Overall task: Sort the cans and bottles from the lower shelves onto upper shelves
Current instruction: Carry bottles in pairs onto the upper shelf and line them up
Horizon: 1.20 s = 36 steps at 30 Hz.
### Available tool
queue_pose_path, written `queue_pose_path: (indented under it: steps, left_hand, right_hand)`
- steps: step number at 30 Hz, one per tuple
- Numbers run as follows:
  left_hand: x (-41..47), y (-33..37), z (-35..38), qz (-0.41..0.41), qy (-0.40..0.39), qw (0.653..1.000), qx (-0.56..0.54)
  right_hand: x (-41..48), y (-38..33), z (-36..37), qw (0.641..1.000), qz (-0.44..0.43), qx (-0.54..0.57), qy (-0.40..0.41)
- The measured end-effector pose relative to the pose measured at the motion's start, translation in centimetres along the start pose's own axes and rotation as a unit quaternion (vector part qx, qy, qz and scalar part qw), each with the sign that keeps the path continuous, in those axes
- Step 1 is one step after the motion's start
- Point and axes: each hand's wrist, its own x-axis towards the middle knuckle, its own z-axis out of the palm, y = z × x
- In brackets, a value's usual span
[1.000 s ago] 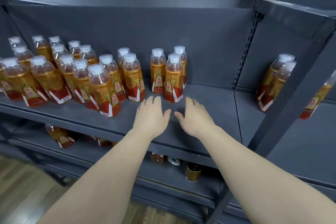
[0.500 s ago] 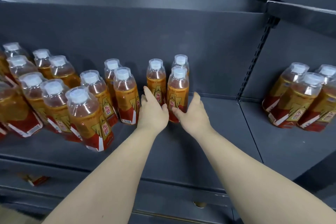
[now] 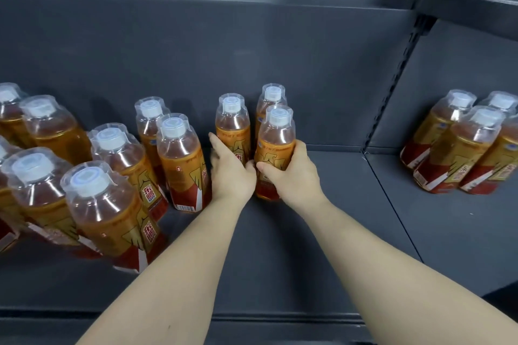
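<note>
Amber drink bottles with white caps and red-gold labels stand on a dark grey shelf point(image 3: 322, 232). My left hand point(image 3: 231, 173) wraps round the lower part of one bottle point(image 3: 232, 131) near the back wall. My right hand point(image 3: 291, 176) grips the front bottle point(image 3: 276, 140) of a pair just to its right; the rear bottle point(image 3: 270, 98) of that pair stands behind it. Both gripped bottles are upright and rest on the shelf.
Several more bottles point(image 3: 112, 199) crowd the left half of the shelf. A group of bottles point(image 3: 459, 148) stands on the neighbouring shelf section at right, past a slotted upright point(image 3: 398, 78). An upper shelf edge point(image 3: 462, 8) juts out top right.
Both hands reached forward from the shelf's front to the bottles and closed round them. The camera moved closer and higher, so the lower shelves dropped out of view.
</note>
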Motion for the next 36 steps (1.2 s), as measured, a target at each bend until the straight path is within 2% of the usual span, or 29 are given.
queue_pose_path:
  steps: [5,11,15,19,30,33,36]
  left_hand:
    - [0.7,0.0,1.0,-0.006,0.033,0.999,-0.023]
    - [1.9,0.0,1.4,-0.025,0.068,0.996,-0.051]
    - [2.2,0.1,1.5,-0.026,0.080,0.996,-0.022]
    - [2.0,0.2,1.4,-0.021,0.086,0.996,-0.010]
    - [-0.7,0.4,1.1,0.014,0.067,0.998,0.006]
    - [-1.1,0.5,0.9,0.015,0.062,0.998,0.002]
    - [-1.0,0.6,0.7,0.016,0.059,0.998,0.014]
  right_hand:
    - [0.4,0.7,-1.9,1.000,0.010,0.008,-0.005]
    - [0.9,1.7,-3.1,0.998,0.013,0.040,-0.053]
    - [0.6,2.2,-1.9,0.999,0.010,0.048,-0.010]
    - [0.9,1.5,-1.1,0.998,0.005,-0.023,0.053]
    - [0.4,1.9,-3.1,0.999,0.008,0.032,0.002]
    - [0.2,1.8,-2.5,0.999,0.011,0.033,0.012]
    - [0.3,1.9,-1.6,0.998,0.004,0.004,0.056]
